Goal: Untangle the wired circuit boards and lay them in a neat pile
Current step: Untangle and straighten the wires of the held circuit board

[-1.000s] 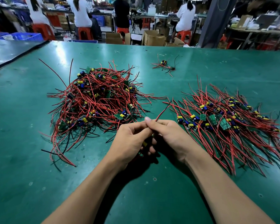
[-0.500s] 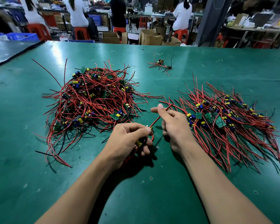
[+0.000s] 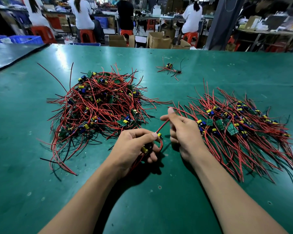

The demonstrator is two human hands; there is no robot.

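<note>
- On the person's left lies a big tangled heap (image 3: 100, 107) of wired circuit boards. Its red and black wires loop every way. That heap is what is left to sort.
- On the person's right lies the neat pile (image 3: 235, 129). There the boards sit near the middle and most wires fan out the same way, toward the person. That part looks done.
- The 2 lots look close in size, so I would guess the job is about half done.
- A small stray bunch (image 3: 170, 69) sits alone far back on the green table (image 3: 24, 183), well apart from both lots.
- The left hand (image 3: 134, 146) is curled round 1 wired circuit board (image 3: 144, 148), down low between the 2 lots. Yellow parts poke out by the thumb and fingers.
- A red wire (image 3: 161, 126) runs up from that board to the right hand (image 3: 184, 132).
- The right hand has its thumb and first finger stuck out and its other fingers curled in. The wire reaches the gap by the thumb, but I cannot tell if it is pinched there or just resting.
</note>
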